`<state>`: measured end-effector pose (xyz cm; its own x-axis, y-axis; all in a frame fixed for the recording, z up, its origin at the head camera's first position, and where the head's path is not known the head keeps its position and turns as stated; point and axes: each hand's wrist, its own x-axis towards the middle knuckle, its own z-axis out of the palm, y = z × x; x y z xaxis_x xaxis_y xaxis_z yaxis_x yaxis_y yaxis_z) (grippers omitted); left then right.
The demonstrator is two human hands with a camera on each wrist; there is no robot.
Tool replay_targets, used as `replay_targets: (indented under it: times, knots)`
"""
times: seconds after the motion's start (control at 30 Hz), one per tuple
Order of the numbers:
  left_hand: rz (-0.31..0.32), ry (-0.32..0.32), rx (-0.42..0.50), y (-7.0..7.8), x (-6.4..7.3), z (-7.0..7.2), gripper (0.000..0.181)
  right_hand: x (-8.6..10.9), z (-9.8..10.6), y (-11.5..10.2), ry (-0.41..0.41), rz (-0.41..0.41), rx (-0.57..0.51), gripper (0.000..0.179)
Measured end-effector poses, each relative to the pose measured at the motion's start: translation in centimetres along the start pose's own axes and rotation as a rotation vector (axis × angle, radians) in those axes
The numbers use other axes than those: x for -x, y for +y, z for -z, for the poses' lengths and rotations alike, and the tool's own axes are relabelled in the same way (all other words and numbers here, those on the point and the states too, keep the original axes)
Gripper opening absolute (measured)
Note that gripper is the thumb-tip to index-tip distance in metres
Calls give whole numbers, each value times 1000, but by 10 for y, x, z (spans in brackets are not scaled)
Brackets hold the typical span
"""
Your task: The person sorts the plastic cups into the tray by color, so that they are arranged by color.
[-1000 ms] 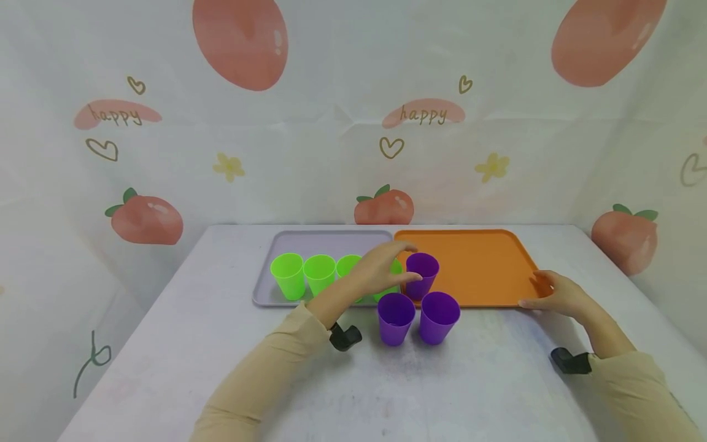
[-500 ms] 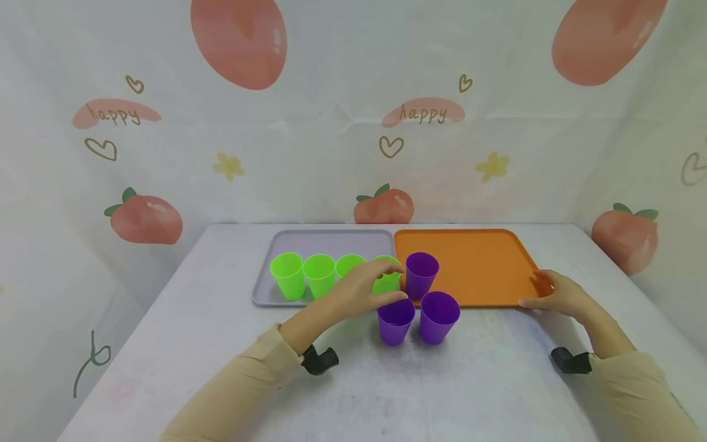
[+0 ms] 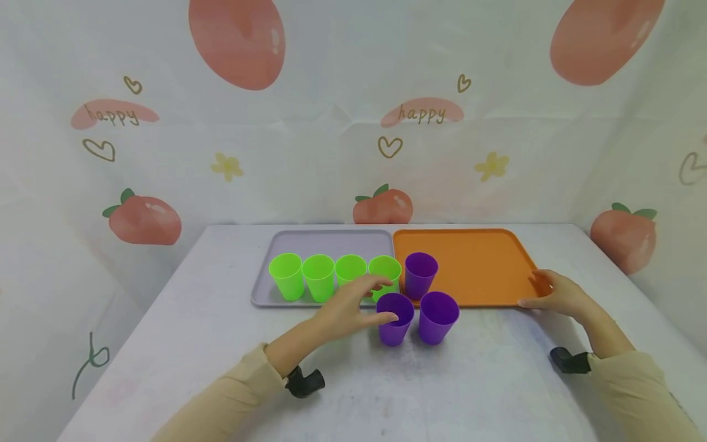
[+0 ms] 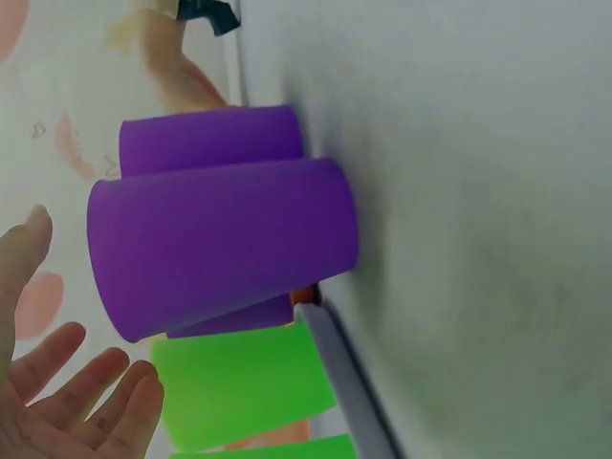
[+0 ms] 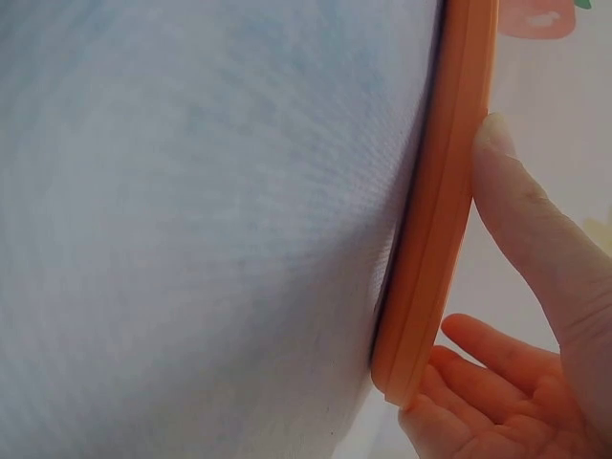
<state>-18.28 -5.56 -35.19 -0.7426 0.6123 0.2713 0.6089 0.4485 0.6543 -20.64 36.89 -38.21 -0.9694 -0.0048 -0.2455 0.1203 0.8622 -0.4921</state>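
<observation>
My left hand [image 3: 346, 311] is at the front left purple cup [image 3: 394, 329], thumb and fingers spread apart at its rim. In the left wrist view, the fingers [image 4: 107, 371] show a gap to this cup. A second purple cup [image 3: 436, 325] stands upright beside it on the table. The third purple cup [image 3: 418, 279] stands upright on the orange tray [image 3: 475, 264], at its left end. At that tray's front right corner, my right hand [image 3: 563, 294] rests with thumb and fingers spread around the corner; in the right wrist view the thumb [image 5: 507, 172] touches the rim.
Several green cups [image 3: 288, 279] stand in a row on the light purple tray [image 3: 331, 240], which lies left of the orange one. A white table [image 3: 353, 393] carries both trays. A printed curtain [image 3: 309, 153] hangs behind the table.
My left hand has drawn away from the purple cup on the orange tray, coming back toward me and left to the front left purple cup. My right hand and the cups have not moved.
</observation>
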Motion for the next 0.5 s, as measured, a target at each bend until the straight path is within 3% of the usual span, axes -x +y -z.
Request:
replay_targets:
  times: [0.5]
  knots:
    - [38, 59, 136, -3, 14, -17, 62, 1, 0, -1, -4, -6, 16, 104]
